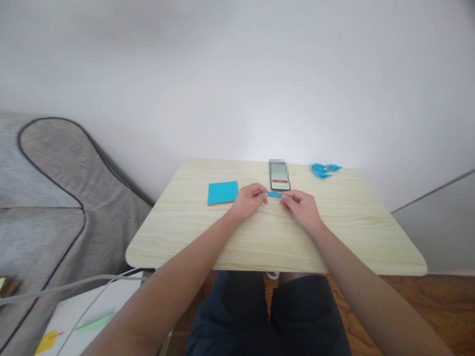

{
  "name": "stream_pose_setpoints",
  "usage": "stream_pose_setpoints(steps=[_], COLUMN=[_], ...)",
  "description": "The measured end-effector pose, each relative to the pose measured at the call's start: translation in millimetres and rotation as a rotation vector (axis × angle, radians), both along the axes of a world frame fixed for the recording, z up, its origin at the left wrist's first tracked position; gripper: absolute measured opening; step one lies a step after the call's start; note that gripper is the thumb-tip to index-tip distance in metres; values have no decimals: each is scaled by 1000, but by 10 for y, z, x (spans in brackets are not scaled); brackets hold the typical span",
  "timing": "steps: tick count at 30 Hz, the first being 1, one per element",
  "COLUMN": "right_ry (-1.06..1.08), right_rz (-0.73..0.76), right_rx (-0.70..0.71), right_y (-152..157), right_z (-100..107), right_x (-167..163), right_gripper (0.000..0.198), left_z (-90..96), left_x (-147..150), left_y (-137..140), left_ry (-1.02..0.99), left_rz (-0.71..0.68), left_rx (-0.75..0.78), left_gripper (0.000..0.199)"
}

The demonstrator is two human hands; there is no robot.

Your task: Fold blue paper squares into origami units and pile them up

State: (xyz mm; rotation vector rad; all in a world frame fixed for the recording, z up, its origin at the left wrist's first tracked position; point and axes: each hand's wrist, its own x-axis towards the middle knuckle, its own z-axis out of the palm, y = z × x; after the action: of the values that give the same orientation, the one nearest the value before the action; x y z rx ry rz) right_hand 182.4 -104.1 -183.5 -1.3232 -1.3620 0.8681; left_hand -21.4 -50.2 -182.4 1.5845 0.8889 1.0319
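A narrow folded strip of blue paper (274, 195) is stretched between my two hands, just above the table. My left hand (248, 201) pinches its left end, and my right hand (301, 206) pinches the right end with thumb and fingers. Just beyond the strip lies a phone (280, 183) with its screen lit. To the left of my left hand rests a stack of blue paper (222, 193), with an orange edge showing underneath. Several folded blue paper pieces (321, 170) with pointed ends lie at the back right.
The pale wood-grain table (178, 232) stands against a white wall (237, 89). A grey sofa (55, 173) is on the left. Cables (81, 283) run over a white surface (100, 296) at the lower left. My legs are under the table's front edge.
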Motion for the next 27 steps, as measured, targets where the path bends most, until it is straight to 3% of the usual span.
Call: stream_pose_setpoints(steps=[17,27], right_ry=[42,41], right_rz=[-59,7], right_rx=[4,-79], right_y=[40,-25], right_z=[-16,141], right_x=[50,64], right_gripper=[31,38], left_z=[-6,73], left_x=[249,245], left_y=[0,-66], left_ry=[154,202], left_rz=[94,-2], left_rx=[113,120], left_gripper=[18,17])
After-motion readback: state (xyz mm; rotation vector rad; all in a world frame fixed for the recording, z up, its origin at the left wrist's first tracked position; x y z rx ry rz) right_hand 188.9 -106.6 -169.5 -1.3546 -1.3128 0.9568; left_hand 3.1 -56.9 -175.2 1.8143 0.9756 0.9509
